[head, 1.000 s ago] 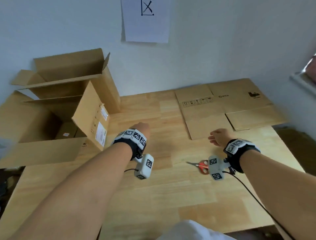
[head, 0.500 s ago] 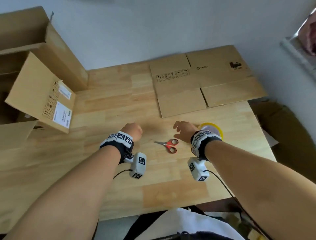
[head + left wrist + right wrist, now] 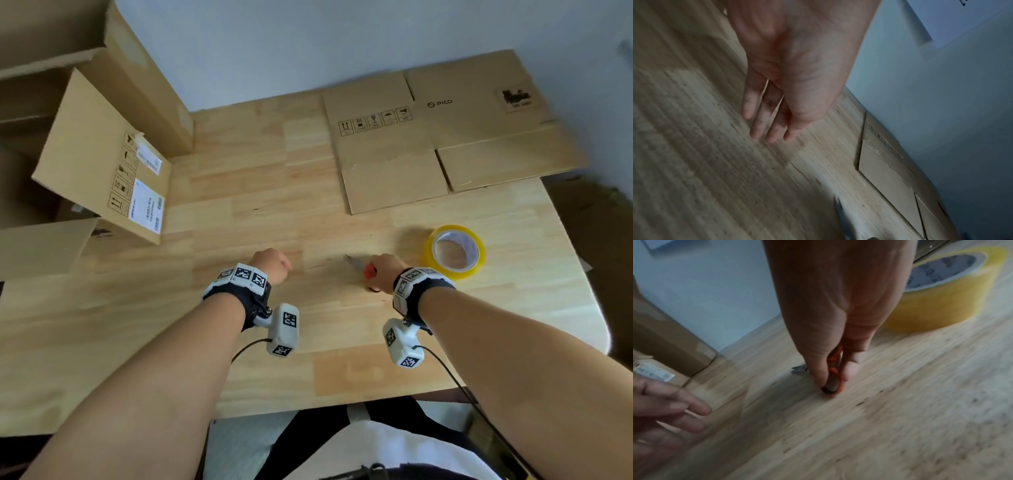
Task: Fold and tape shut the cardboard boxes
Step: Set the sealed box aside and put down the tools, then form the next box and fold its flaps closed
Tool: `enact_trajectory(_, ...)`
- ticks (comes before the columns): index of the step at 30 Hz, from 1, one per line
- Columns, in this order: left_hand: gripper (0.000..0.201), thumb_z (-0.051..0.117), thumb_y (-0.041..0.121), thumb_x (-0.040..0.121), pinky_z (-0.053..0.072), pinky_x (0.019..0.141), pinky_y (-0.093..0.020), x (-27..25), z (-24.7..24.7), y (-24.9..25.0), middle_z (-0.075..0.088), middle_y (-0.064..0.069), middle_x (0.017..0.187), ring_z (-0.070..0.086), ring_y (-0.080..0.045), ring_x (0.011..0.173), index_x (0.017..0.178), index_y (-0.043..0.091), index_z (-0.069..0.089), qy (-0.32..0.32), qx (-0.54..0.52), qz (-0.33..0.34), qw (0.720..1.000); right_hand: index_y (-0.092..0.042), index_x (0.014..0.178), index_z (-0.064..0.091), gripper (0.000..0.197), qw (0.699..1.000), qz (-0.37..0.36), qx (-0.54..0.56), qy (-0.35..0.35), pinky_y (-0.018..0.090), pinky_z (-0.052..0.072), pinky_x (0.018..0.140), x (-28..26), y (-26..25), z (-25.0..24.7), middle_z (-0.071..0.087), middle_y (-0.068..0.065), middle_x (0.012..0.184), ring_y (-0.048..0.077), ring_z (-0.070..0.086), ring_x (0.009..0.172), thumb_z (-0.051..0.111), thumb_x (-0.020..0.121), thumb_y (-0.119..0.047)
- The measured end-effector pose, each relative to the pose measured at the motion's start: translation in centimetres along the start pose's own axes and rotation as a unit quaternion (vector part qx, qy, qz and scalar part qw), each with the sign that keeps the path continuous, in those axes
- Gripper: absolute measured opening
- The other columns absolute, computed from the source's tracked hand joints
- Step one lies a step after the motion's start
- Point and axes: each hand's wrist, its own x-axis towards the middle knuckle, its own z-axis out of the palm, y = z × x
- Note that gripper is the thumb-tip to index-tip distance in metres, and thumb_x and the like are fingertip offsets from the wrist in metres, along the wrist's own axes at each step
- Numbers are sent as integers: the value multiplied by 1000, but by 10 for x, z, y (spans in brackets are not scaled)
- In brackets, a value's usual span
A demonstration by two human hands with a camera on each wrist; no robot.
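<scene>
Cardboard boxes were nowhere near folded or taped at this point, honestly. One flattened cardboard box (image 3: 442, 137) was lying flat at the far edge of the wooden table (image 3: 239, 212), up against the wall, flaps spread out, nothing folded up and no tape on it that could be made out. Some opened boxes (image 3: 102, 164) were parked at the table's left edge, flaps hanging loose.

Only the tools were being sorted out, as far as could be judged. Red-handled scissors (image 3: 363, 269) were being pinched by the right hand (image 3: 385, 274), thumb and fingers pressed together around the handle loops in the right wrist view, with the lower loop touching the table top and the blade tip poking out toward the middle of the table. Whether they were being lifted or set down couldn't be told. A yellow tape roll (image 3: 455, 251) was sitting flat on the table just beside that hand, toward the table's right edge, untouched.

Nothing was held by the left hand (image 3: 272, 265): fingers were hanging loose and mostly straight just above the table, near its middle.

So basically everything was left: box to be squared up, flaps folded, seam taped, tape cut.
</scene>
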Motion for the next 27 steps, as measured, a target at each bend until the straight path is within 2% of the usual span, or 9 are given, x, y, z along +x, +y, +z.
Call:
enact_trajectory(1,33,42,2,96,48,97,-37,2,-3,1,64,-6,123,61,-25,110,112,15,67,-1,5,4,1000,-9,75,48,24,1000,-1,23,13,29,41,63,-2,1,0,55,11,88,24,51,75,45,96,-21)
enact_trajectory(6,33,43,1,95,49,96,-35,14,-16,22,66,-6,120,63,-24,106,112,15,67,4,21,9,1000,0,107,55,27,966,12,192,172,31,39,68,-13,20,-32,59,15,95,29,54,82,51,95,-24)
enact_trajectory(9,31,43,4,96,49,95,-36,23,-19,50,68,-6,116,65,-25,103,111,14,69,8,33,31,999,2,110,55,27,920,55,264,285,30,37,71,-20,53,-60,61,18,104,34,56,96,55,93,-19)
enact_trajectory(12,32,42,6,97,50,94,-35,30,-15,86,68,-5,116,65,-24,102,110,13,69,6,38,67,997,1,108,54,24,875,145,317,336,29,37,66,-31,110,-70,61,21,104,37,58,98,50,96,-19)
enact_trajectory(15,32,40,8,96,51,79,-26,35,-5,124,67,-3,115,66,-21,98,112,16,67,-25,42,111,993,-1,92,58,21,858,246,327,310,27,33,57,-47,164,-62,63,24,96,38,60,90,46,98,-16)
enact_trajectory(17,31,41,10,97,50,69,-25,37,4,148,66,-2,116,68,-20,92,114,18,64,-46,42,130,989,1,95,63,24,870,280,317,255,28,37,59,-55,191,-53,66,24,101,35,59,83,46,98,-16)
enact_trajectory(19,32,39,12,98,54,76,-31,40,14,171,62,-3,122,69,-21,90,120,19,61,-58,35,142,988,1,107,61,25,875,298,313,218,31,41,67,-59,208,-45,66,22,105,35,60,89,49,97,-17)
enact_trajectory(23,36,37,14,99,55,85,-35,45,38,217,54,-7,133,67,-23,88,132,17,51,-95,0,137,986,-5,125,53,37,877,314,301,204,33,44,77,-64,237,-41,59,18,119,33,58,104,57,92,-21)
enact_trajectory(27,43,43,22,100,46,100,-37,50,60,252,46,-6,143,54,-27,120,142,18,39,-102,36,165,980,-16,135,44,48,893,311,265,190,41,47,93,-73,262,-38,41,12,135,31,54,111,52,90,-31)
